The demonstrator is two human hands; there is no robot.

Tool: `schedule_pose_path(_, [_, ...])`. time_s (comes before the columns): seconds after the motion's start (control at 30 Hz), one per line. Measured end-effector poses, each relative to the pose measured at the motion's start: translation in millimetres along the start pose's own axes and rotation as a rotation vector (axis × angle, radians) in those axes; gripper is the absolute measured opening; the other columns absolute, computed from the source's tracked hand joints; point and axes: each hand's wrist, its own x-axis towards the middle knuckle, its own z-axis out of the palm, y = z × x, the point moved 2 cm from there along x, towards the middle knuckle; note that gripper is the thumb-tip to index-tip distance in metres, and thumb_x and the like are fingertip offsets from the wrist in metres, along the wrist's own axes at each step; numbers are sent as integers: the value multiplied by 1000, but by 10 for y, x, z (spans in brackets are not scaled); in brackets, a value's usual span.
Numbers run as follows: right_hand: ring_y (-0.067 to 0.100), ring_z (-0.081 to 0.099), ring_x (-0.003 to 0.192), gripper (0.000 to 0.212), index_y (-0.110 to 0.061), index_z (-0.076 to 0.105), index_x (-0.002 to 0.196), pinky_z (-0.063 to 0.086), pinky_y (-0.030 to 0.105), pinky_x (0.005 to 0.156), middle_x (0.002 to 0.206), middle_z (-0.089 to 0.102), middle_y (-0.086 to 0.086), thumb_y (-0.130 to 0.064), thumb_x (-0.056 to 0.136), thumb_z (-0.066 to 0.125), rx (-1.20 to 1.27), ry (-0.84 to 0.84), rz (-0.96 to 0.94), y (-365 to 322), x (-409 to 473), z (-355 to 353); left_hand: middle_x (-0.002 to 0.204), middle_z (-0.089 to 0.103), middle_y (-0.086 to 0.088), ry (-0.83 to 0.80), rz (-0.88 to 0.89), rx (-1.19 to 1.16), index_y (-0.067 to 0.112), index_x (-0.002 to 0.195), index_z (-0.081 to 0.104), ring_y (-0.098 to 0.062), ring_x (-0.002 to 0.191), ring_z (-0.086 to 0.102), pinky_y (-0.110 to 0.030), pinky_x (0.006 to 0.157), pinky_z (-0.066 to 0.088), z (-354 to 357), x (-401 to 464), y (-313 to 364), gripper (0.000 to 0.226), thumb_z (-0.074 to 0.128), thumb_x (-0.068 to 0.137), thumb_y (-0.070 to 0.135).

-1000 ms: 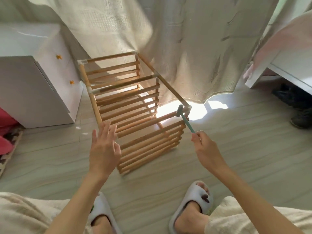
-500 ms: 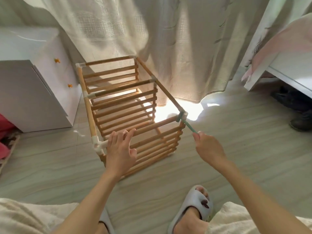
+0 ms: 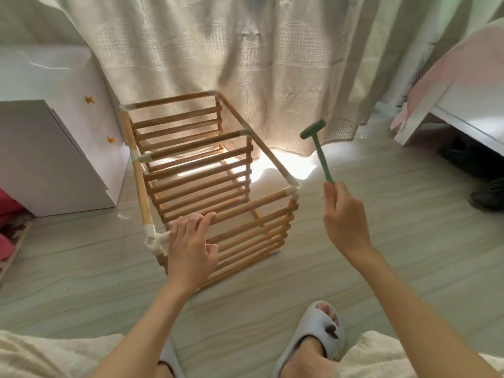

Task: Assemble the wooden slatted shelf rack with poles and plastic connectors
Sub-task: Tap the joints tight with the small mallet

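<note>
The wooden slatted rack (image 3: 207,170) lies on its side on the floor, its poles joined by white plastic connectors (image 3: 291,186). My left hand (image 3: 191,246) rests on the near top pole beside the front left connector (image 3: 152,237), fingers laid over the wood and thumb free. My right hand (image 3: 345,216) grips the handle of a small green hammer (image 3: 317,148). The hammer is raised in the air, its head up and to the right of the rack's near right corner, touching nothing.
A white cabinet (image 3: 54,148) stands close to the rack's left. A cream curtain (image 3: 245,64) hangs behind it. A white bed frame (image 3: 425,110) and dark shoes (image 3: 488,195) are at the right. My slippered foot (image 3: 319,336) is on the floor in front.
The left hand came down from above onto the near top pole. The hammer, which was at the near right corner connector, has been lifted up and away to the right.
</note>
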Motion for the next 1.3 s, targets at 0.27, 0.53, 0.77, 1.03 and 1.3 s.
schedule_pose_path(0.27, [34,57,80,33,-16,45,81,38,35,65,80,60,12,-34,101,26,-269,-374,188,133,-50,220,118,56,-6,10,5,16,14,127,52,-17,117,37,-38,111,17,-3,-10,16,60,68,71,4])
schedule_pose_path(0.53, [31,58,83,38,-12,51,91,43,36,69,86,62,12,-35,101,23,-370,-568,205,339,-349,399,118,57,-5,43,3,-41,13,126,54,-16,119,41,-37,113,13,-35,-13,-16,47,51,80,9])
schedule_pose_path(0.77, [22,51,69,33,-13,46,82,36,31,56,75,53,4,-31,101,26,-26,-291,149,244,28,277,109,61,0,90,26,-120,17,117,59,-10,107,45,-23,94,21,-36,-40,-79,41,37,86,32])
schedule_pose_path(1.03, [23,55,97,40,-6,53,118,41,24,78,108,58,7,-31,100,28,-79,-523,-101,212,-116,653,76,56,15,187,-91,-129,29,86,60,-11,78,49,-29,72,17,-300,-27,-454,33,36,86,52])
schedule_pose_path(1.3, [25,55,113,66,-2,61,110,37,25,97,118,61,14,-47,97,14,-98,-494,-377,-38,-478,822,83,54,9,-3,0,108,27,84,58,-20,89,47,-32,78,17,-473,294,-1065,48,33,81,68])
